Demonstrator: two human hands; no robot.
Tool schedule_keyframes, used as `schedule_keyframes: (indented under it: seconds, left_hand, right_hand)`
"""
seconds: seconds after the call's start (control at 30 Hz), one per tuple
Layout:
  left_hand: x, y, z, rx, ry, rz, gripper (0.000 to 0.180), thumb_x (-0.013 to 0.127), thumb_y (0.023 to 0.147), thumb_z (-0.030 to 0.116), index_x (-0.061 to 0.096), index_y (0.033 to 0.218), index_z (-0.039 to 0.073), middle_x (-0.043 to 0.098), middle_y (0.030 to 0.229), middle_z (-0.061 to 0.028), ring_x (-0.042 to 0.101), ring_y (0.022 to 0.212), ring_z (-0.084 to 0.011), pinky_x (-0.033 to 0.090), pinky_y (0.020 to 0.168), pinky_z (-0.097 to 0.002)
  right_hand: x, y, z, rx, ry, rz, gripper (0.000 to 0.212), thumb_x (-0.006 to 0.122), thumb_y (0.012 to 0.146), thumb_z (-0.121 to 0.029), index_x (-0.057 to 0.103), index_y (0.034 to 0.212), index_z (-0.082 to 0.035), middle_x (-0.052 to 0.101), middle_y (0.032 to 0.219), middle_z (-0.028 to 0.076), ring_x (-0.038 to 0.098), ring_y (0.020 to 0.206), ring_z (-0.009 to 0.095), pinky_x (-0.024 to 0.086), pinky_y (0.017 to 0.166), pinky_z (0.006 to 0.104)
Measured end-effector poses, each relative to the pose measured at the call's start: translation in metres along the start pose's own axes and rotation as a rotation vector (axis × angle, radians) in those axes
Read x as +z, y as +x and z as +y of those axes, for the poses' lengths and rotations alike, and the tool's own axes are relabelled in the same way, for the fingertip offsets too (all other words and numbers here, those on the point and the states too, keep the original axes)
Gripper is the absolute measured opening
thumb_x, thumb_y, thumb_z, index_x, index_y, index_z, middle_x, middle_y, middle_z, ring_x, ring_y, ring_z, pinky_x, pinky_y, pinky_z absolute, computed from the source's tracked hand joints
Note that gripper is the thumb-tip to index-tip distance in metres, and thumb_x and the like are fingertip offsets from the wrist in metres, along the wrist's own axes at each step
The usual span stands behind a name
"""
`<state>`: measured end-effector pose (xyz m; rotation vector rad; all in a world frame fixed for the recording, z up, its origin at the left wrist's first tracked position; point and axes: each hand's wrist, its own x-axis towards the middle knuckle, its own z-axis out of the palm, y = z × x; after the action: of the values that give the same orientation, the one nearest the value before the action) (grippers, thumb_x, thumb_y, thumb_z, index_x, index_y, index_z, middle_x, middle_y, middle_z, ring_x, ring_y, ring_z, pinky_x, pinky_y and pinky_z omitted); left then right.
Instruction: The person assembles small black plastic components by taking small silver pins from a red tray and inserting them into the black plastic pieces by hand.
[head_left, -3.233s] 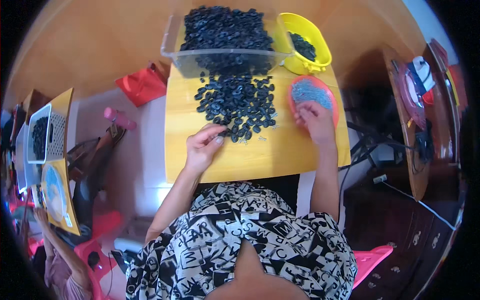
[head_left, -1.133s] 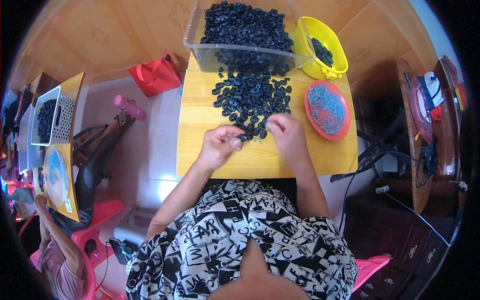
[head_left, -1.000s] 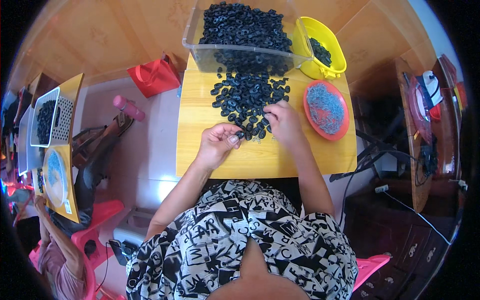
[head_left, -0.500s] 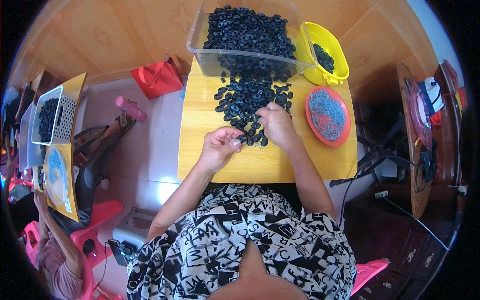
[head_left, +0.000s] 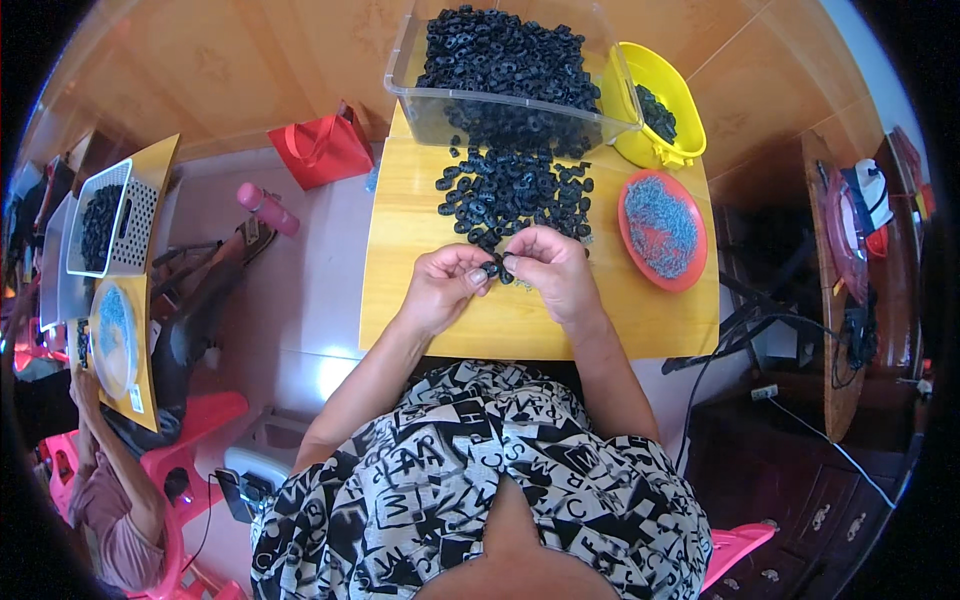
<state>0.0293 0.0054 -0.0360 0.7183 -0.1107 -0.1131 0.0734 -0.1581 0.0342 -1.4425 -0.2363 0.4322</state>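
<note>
Between thumb and fingers my left hand (head_left: 442,287) pinches a small black oval part (head_left: 489,269), just in front of the pile. My right hand (head_left: 556,276) is closed in a pinch right beside it, its fingertips at a dark bit too small to name. Beyond both hands a loose heap of black ring-like parts (head_left: 512,192) spreads over the yellow table (head_left: 400,270). A few small silvery-blue bits (head_left: 522,285) lie under my right hand. To the right sits a red plate (head_left: 706,252) with a mound of tiny blue-grey pieces (head_left: 660,226).
At the table's far edge stands a clear plastic bin (head_left: 425,128) full of black parts, with a yellow bucket (head_left: 690,110) beside it. On the left, another person's arm (head_left: 125,440) reaches to a second table holding a white basket (head_left: 130,230). A red bag (head_left: 320,150) and pink bottle (head_left: 268,208) stand between.
My right hand has come back from the pile toward me and now meets my left hand at the black part. My left hand stays nearly in place, still pinching.
</note>
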Motion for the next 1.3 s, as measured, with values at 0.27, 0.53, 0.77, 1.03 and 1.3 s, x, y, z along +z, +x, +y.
schedule_keyframes:
  seconds: [0.27, 0.53, 0.77, 1.03, 1.3]
  left_hand:
    - [0.001, 0.000, -0.001, 0.007, -0.008, -0.020, 0.019, 0.063, 0.082, 0.002, 0.060, 0.100, -0.003, 0.064, 0.088, -0.0117, 0.058, 0.073, -0.0155, 0.047, 0.066, -0.0254]
    - [-0.001, 0.000, -0.003, 0.016, 0.028, 0.011, 0.018, 0.063, 0.082, -0.001, 0.060, 0.100, -0.003, 0.064, 0.089, -0.0099, 0.058, 0.072, -0.0136, 0.048, 0.065, -0.0240]
    - [0.000, -0.003, -0.005, -0.016, 0.207, 0.064, 0.017, 0.061, 0.083, -0.002, 0.060, 0.100, -0.004, 0.063, 0.086, -0.0079, 0.056, 0.070, -0.0114, 0.046, 0.064, -0.0230]
    - [0.004, -0.003, -0.002, 0.004, 0.164, 0.031, 0.015, 0.060, 0.084, -0.001, 0.060, 0.099, -0.004, 0.062, 0.084, -0.0069, 0.053, 0.068, -0.0100, 0.043, 0.063, -0.0218]
    - [0.009, -0.008, -0.001, -0.042, 0.496, 0.105, 0.013, 0.058, 0.086, 0.000, 0.062, 0.098, -0.002, 0.060, 0.080, -0.0009, 0.049, 0.070, -0.0048, 0.041, 0.062, -0.0189]
  right_hand:
    - [0.008, -0.008, 0.000, 0.035, 0.068, 0.057, 0.009, 0.059, 0.082, 0.003, 0.060, 0.091, 0.002, 0.061, 0.076, 0.004, 0.055, 0.065, 0.008, 0.044, 0.057, 0.0198]
    - [0.010, -0.010, 0.005, 0.019, -0.038, 0.056, 0.011, 0.057, 0.084, 0.004, 0.060, 0.094, 0.005, 0.062, 0.078, 0.005, 0.058, 0.066, 0.009, 0.050, 0.058, 0.0218]
    - [0.002, -0.007, 0.000, 0.052, -0.198, -0.020, 0.008, 0.060, 0.081, 0.003, 0.059, 0.089, 0.004, 0.061, 0.076, 0.005, 0.056, 0.063, 0.008, 0.048, 0.053, 0.0218]
    - [-0.005, -0.002, -0.010, 0.154, -0.173, -0.105, 0.007, 0.063, 0.078, 0.000, 0.060, 0.083, 0.003, 0.058, 0.065, 0.002, 0.050, 0.051, 0.005, 0.041, 0.044, 0.0206]
    - [-0.004, 0.005, 0.002, 0.078, -0.380, -0.104, 0.004, 0.064, 0.072, -0.001, 0.060, 0.073, 0.000, 0.059, 0.062, 0.003, 0.052, 0.052, 0.008, 0.041, 0.047, 0.0245]
